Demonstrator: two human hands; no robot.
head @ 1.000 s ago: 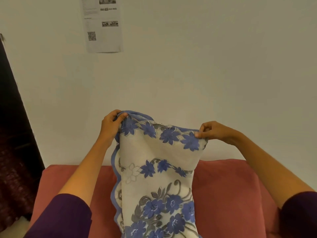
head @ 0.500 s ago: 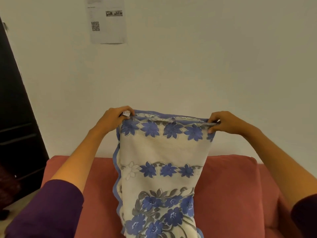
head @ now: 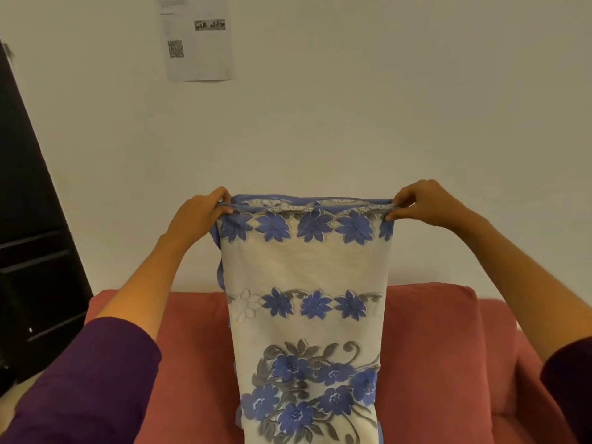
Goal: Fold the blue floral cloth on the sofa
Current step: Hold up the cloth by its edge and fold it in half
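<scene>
Cloth (head: 306, 270) now stretched taut: left hand (head: 198, 216) and right hand (head: 423, 205) have drawn apart since a second ago, each pinched shut on a top corner. Top edge reads level and doubled, so a fold looks aligned. Cloth hangs in the air in front of the sofa (head: 432, 331), lower end out of view. No containers seen.
</scene>
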